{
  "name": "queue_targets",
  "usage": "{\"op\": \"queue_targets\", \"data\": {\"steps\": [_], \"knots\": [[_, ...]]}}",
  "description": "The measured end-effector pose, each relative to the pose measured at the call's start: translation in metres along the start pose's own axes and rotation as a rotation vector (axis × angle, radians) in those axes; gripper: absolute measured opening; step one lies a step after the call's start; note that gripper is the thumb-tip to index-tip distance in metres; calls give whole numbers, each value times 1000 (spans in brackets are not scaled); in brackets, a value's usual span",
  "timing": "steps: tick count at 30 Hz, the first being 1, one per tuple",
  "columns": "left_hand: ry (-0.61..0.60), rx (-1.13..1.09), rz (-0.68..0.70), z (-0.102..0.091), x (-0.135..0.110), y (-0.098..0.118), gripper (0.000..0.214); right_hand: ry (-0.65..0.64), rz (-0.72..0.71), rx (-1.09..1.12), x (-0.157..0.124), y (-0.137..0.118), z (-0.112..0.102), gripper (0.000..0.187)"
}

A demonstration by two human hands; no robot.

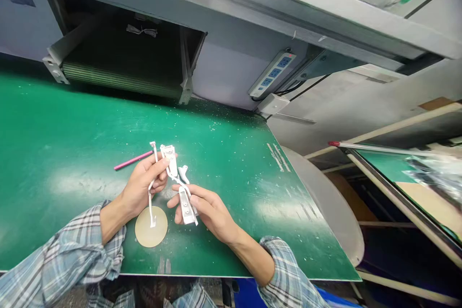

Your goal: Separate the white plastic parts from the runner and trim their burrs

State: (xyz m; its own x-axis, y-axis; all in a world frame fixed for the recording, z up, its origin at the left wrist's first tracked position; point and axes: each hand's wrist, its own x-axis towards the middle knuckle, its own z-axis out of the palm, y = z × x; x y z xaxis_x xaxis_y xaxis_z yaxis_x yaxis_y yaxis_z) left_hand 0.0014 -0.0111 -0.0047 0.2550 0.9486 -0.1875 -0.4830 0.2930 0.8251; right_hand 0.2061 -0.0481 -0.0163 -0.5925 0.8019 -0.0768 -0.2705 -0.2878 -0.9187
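Both my hands hold one white moulded plastic piece [172,173], a thin runner with small flat parts on its branches, above a green bench top [72,154]. My left hand [144,186] is closed round the runner's upper end, near the part at the top. My right hand [207,209] pinches the lower flat part [186,207] between thumb and fingers. A long stem of the runner hangs down from my left hand to a round beige disc [151,227] lying on the bench.
A pink pencil [133,160] lies on the bench just beyond my left hand. A dark opening with a roller conveyor [119,77] sits at the back. A power strip [272,74] hangs on the back wall. The bench ends at right, beside a grey round surface [332,202].
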Motion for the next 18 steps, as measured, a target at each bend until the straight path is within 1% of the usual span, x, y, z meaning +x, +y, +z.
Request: {"op": "queue_targets", "data": {"steps": [3, 5, 9, 14, 16, 18], "knots": [[-4, -1, -5, 0, 0, 0, 40, -27, 1, 67, 0, 1, 1, 41], [-4, -7, -8, 0, 1, -1, 36, -42, 16, 108, 1, 1, 2, 39], [-9, -1, -11, -2, 1, -2, 36, -51, 56, 180, 3, 1, 3, 37], [-3, 24, -16, -3, 1, -3, 42, -62, 73, 254, 3, 1, 3, 37], [17, 62, -15, -3, 1, -3, 43, -50, 58, 250, 4, 4, 2, 37], [47, 102, -5, -3, 1, -3, 44, -12, 7, 203, 5, 9, 2, 38]]}}
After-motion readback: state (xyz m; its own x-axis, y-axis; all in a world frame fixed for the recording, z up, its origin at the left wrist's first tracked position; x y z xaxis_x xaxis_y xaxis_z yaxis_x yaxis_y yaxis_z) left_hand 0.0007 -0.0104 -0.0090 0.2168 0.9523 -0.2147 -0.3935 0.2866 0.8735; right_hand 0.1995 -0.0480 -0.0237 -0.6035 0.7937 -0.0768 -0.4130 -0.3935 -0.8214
